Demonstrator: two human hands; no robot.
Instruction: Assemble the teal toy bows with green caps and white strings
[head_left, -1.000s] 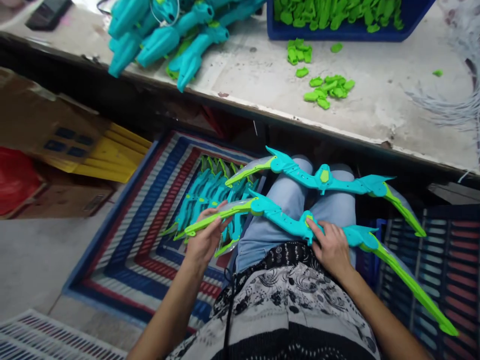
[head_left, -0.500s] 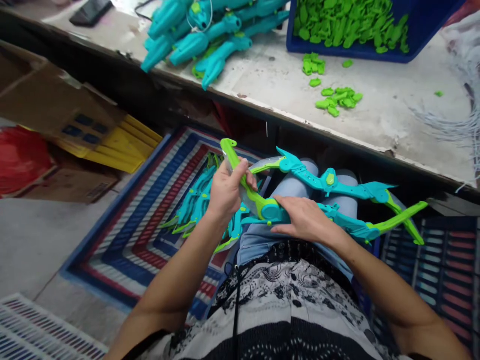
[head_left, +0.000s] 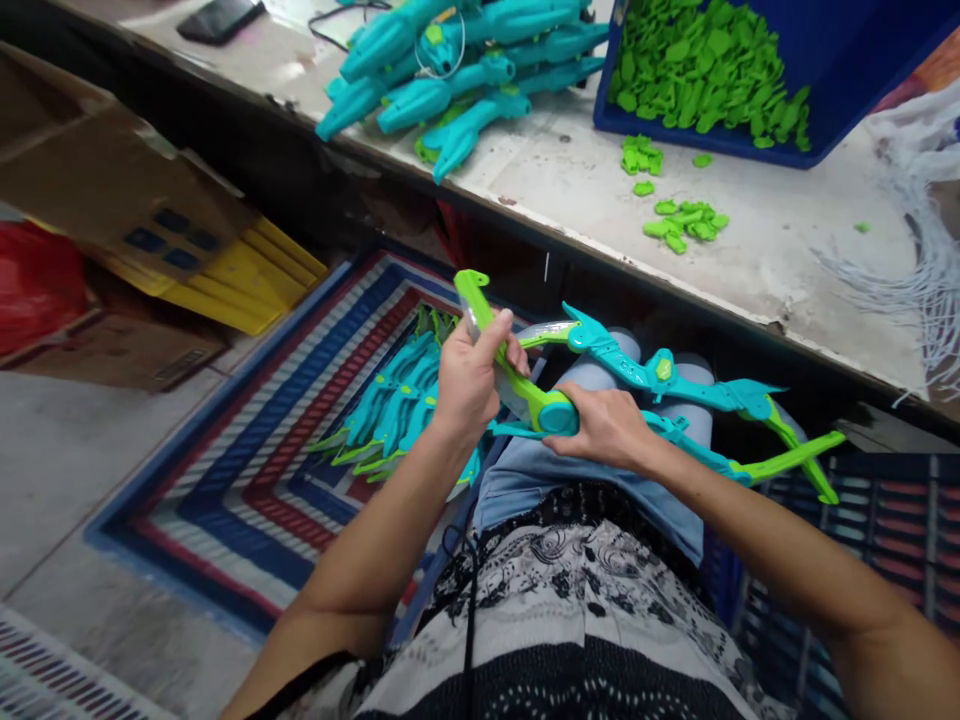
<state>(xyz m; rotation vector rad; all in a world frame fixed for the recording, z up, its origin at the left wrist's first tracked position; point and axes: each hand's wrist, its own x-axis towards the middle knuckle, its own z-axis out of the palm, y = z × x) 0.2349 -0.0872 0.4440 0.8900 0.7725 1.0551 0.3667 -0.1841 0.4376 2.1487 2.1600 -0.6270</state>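
Observation:
I hold a teal and green toy bow (head_left: 697, 452) over my lap. My left hand (head_left: 469, 378) is closed round its green limb (head_left: 480, 305), which points up and away. My right hand (head_left: 604, 425) grips the teal body beside the round joint (head_left: 556, 413). The bow's other green tip (head_left: 795, 458) sticks out to the right. A second toy bow (head_left: 660, 375) lies across my knees just beyond the hands.
A striped woven bag (head_left: 247, 470) on the floor at left holds several finished bows (head_left: 390, 410). On the workbench (head_left: 750, 260) lie teal toy parts (head_left: 457, 60), loose green pieces (head_left: 679, 220) and a blue bin (head_left: 817, 70) of green pieces. Cardboard boxes (head_left: 112, 200) stand at left.
The bow lay flat across my lap a second ago; my left hand has swung its green limb upward and my right hand slid along the body toward the joint.

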